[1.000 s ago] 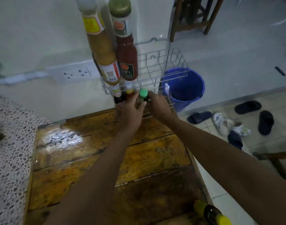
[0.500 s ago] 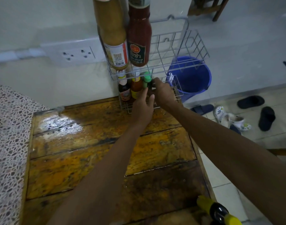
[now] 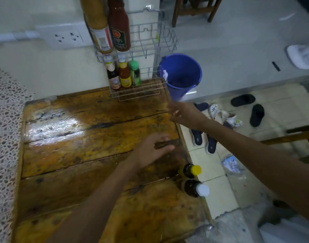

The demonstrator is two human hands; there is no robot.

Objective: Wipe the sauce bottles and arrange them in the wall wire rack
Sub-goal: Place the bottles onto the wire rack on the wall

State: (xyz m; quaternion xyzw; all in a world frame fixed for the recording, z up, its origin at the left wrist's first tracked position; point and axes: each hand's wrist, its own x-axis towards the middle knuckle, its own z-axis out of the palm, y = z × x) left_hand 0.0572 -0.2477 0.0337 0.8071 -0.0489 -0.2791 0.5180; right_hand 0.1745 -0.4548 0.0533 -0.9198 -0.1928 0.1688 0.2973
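Where the speckled counter (image 3: 3, 130) ends at the far left, we see the wet wooden table (image 3: 76, 137) begin, with a white socket (image 3: 66, 36) on the wall above it. Our left hand (image 3: 150, 149) hovers palm down over the table's right half, fingers loosely spread and holding nothing. Behind it the wire rack (image 3: 150, 41) hangs on the wall: its upper tier carries a tall mustard-coloured bottle (image 3: 97, 23) and, just to the right, a tall red bottle (image 3: 118, 27), while the lower tier holds three small bottles side by side, a dark one (image 3: 113, 77), an orange one (image 3: 124, 74) and a green-capped one (image 3: 135, 73); the rack's right part is bare wire. Our right hand (image 3: 181, 113) is blurred near the table's right edge, empty, and we cannot tell how its fingers lie. Near that edge, closer to us, stand a yellow-capped bottle (image 3: 190, 171) and a white-capped bottle (image 3: 195, 189). A blue bucket (image 3: 181, 74) and scattered sandals (image 3: 243, 100) are on the floor at right.
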